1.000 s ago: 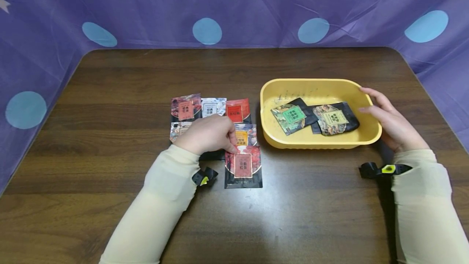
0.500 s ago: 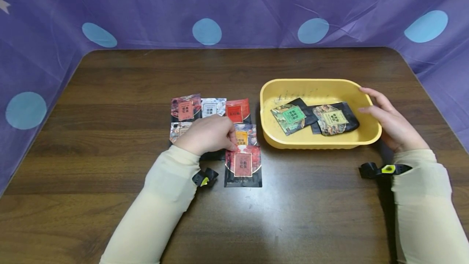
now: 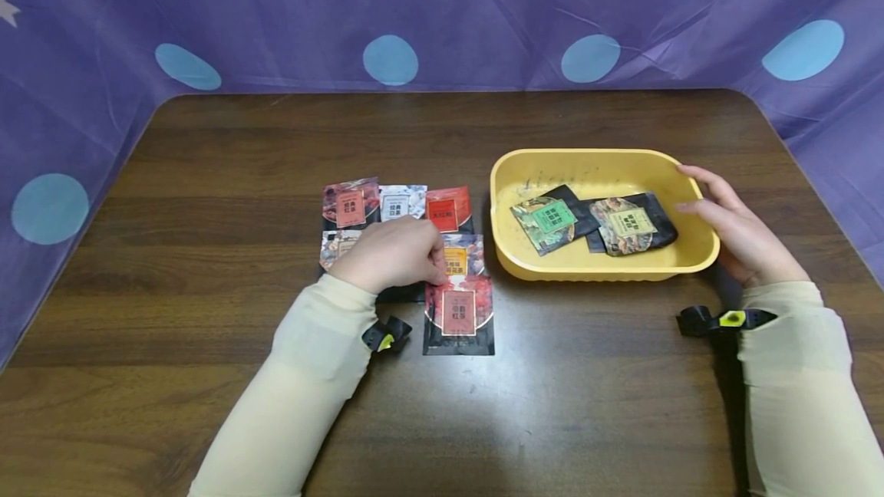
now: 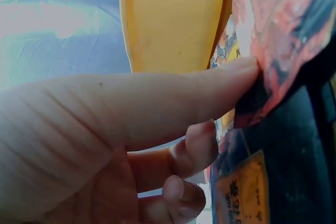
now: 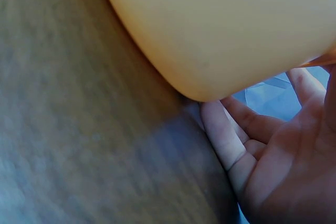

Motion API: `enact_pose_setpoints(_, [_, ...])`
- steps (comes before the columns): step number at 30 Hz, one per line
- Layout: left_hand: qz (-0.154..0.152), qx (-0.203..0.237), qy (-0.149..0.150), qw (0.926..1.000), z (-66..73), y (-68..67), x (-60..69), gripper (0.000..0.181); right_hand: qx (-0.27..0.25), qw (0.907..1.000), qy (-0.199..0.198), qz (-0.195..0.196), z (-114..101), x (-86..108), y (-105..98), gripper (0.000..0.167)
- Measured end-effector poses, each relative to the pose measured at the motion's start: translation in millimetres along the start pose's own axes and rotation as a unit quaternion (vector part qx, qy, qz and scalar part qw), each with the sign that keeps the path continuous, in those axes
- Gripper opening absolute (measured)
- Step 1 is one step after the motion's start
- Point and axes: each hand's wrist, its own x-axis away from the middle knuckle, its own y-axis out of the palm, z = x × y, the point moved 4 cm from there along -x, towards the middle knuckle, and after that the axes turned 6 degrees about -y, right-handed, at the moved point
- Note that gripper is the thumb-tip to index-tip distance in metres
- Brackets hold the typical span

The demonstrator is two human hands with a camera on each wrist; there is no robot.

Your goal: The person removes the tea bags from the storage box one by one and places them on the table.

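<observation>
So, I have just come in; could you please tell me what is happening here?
A person's left hand pinches a red-and-black packet by its upper edge, just in front of other packets on the wooden table. The right hand grips the right end of a yellow tub; a green-labelled packet and a pale-labelled packet lie inside.
</observation>
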Motion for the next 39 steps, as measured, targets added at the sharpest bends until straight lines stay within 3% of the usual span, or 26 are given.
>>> enact_pose_setpoints(16, [-0.015, 0.007, -0.014, 0.9998, -0.6, 0.3, 0.4, 0.018, 0.004, 1.0000, 0.001, 0.002, -0.3, 0.1, -1.1, 0.046])
enact_pose_setpoints(30, [-0.006, 0.007, -0.015, 0.9998, 0.1, -1.6, 1.8, 0.017, 0.008, 1.0000, 0.006, -0.002, -1.2, 0.2, 0.3, 0.046])
enact_pose_setpoints(35, [-0.003, 0.020, -0.013, 0.9997, 1.9, -3.3, 3.3, 0.017, 0.008, 0.9999, 0.007, -0.002, -1.0, 0.3, 0.9, 0.046])
enact_pose_setpoints(39, [0.015, 0.042, -0.007, 0.9990, 4.8, -7.5, 6.5, 0.019, 0.011, 0.9999, 0.007, -0.002, -0.7, 0.4, 0.8, 0.046])
